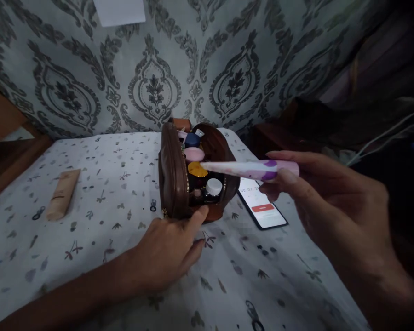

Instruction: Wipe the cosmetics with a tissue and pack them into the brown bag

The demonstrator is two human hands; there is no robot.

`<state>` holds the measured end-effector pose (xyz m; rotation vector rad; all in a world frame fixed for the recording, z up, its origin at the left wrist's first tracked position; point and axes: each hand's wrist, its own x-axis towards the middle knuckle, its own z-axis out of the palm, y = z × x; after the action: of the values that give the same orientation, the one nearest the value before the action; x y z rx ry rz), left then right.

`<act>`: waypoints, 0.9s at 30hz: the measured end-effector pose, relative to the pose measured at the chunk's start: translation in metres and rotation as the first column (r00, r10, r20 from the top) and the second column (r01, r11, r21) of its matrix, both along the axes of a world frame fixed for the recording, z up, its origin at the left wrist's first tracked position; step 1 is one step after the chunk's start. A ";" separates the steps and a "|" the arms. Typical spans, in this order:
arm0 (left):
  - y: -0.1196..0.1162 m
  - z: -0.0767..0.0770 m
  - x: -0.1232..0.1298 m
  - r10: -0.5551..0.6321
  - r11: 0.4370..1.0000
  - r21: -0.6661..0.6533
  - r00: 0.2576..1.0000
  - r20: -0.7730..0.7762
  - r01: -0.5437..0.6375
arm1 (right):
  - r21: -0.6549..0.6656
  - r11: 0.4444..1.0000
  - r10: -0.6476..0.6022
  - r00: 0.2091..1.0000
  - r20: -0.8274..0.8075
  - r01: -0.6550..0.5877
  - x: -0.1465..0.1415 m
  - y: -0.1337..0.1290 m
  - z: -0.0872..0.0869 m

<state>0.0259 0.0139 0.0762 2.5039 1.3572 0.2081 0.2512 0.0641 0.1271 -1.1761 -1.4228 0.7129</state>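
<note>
A brown zip bag [174, 179] stands open on the patterned white cloth, packed with bottles and tubes. Inside it show a white cap [214, 187], a yellow-orange lid [197, 169], a pink rounded item [193, 154] and a dark blue one [192, 139]. My left hand [172, 248] touches the bag's near edge with its index finger, its fingers apart and nothing held. Between thumb and fingers, my right hand [317, 197] holds a pink and purple tube [251, 169] level, its narrow end over the bag's opening.
A beige tube [64, 194] lies on the cloth [117, 230] at the left. Right of the bag, a lit phone [264, 207] lies partly under my right hand. Patterned wallpaper [155, 87] rises behind; a wooden edge [17, 161] is at far left.
</note>
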 end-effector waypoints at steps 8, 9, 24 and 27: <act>0.001 -0.018 0.001 -0.024 0.962 0.274 0.997 0.071 0.004 | 0.083 0.996 -0.034 0.978 0.207 0.017 -0.008 -0.010 0.019; 0.001 -0.018 0.001 -0.028 0.959 0.284 0.997 0.074 0.006 | 0.092 0.995 -0.048 0.977 0.208 0.030 -0.007 -0.010 0.019; -0.008 -0.021 0.003 -0.077 0.881 0.474 0.982 0.171 -0.014 | 0.187 0.880 0.198 0.696 0.690 -0.436 -0.006 0.011 0.031; -0.008 -0.022 0.002 -0.063 0.896 0.443 0.979 0.195 -0.031 | 0.134 0.849 0.275 0.646 0.712 -0.510 -0.013 0.018 0.030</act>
<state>0.0281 0.0062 0.0543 2.7497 1.3194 0.8384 0.2379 0.0819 0.1572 -0.8777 -2.3798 0.3014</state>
